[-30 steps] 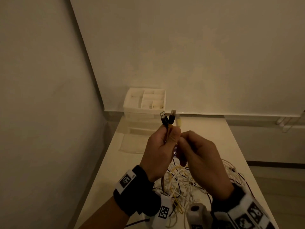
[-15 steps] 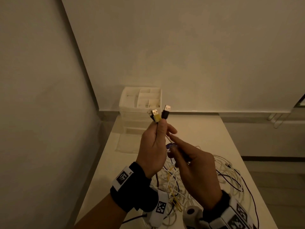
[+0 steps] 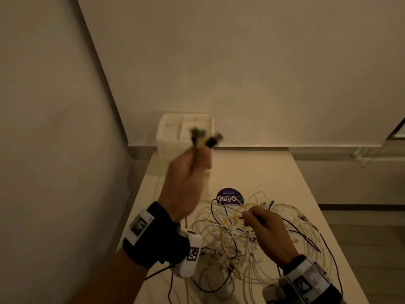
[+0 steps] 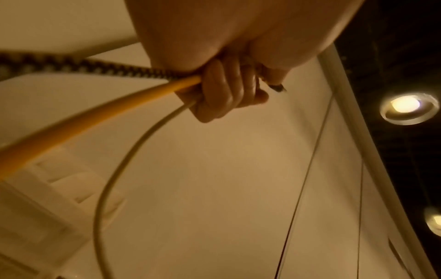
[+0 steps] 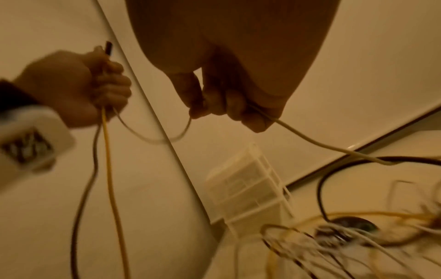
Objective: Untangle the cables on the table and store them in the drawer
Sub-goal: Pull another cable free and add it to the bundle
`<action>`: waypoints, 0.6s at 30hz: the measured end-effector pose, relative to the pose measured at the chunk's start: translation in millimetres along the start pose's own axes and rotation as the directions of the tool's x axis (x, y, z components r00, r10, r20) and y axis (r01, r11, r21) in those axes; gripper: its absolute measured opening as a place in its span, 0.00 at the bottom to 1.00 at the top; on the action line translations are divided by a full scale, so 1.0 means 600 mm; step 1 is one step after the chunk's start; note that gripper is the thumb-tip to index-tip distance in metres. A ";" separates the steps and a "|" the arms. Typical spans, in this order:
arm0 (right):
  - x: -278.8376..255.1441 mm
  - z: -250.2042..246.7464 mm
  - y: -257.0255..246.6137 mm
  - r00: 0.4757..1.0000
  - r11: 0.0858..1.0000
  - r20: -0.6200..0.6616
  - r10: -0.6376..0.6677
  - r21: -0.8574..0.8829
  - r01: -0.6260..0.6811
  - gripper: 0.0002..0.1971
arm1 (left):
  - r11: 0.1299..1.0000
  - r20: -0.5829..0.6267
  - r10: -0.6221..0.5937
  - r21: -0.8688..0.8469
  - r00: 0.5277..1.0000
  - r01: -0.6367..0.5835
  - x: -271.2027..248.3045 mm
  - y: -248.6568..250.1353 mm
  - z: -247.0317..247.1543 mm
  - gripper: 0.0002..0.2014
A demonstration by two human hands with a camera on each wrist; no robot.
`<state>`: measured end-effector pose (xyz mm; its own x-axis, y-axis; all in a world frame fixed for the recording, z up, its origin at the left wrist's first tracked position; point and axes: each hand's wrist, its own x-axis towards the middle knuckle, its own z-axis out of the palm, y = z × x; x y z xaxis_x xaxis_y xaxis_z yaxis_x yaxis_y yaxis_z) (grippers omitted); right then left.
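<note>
My left hand is raised above the table and grips a bundle of cable ends, their USB plugs sticking up blurred above the fist. In the left wrist view the fingers curl round a yellow cable, a white cable and a braided black one. My right hand is low over the tangle of white, yellow and black cables and pinches a white cable. The white drawer organiser stands at the table's far left.
A round purple sticker lies on the white table beyond the tangle. Walls close in on the left and behind. The table's right edge drops to the floor.
My left hand has lifted the plug ends higher and now blurs with motion. My right hand left it and dropped to the tangle, where it took hold of a white cable.
</note>
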<state>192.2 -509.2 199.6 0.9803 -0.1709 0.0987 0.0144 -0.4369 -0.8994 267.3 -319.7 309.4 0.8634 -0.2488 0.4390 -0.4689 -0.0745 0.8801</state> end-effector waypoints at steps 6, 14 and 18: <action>0.022 -0.038 -0.101 0.993 0.946 -0.056 -0.106 0.302 0.118 0.17 | 0.987 0.309 -0.046 0.158 0.950 -0.004 -0.038 -0.037 0.081 0.14; 0.025 -0.069 -0.096 0.991 0.896 0.047 -0.124 0.435 0.092 0.18 | 0.976 0.227 0.092 0.173 0.969 -0.133 -0.016 -0.033 0.089 0.12; 0.018 -0.065 -0.050 0.986 0.910 0.075 -0.147 0.400 0.106 0.16 | 0.993 0.004 0.073 0.093 0.997 -0.073 0.010 -0.027 0.059 0.13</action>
<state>194.7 -532.2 244.0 0.9795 -0.0378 0.1979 0.1953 -0.0623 -0.9788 273.5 -354.5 291.4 0.8260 -0.2573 0.5015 -0.5462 -0.1455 0.8249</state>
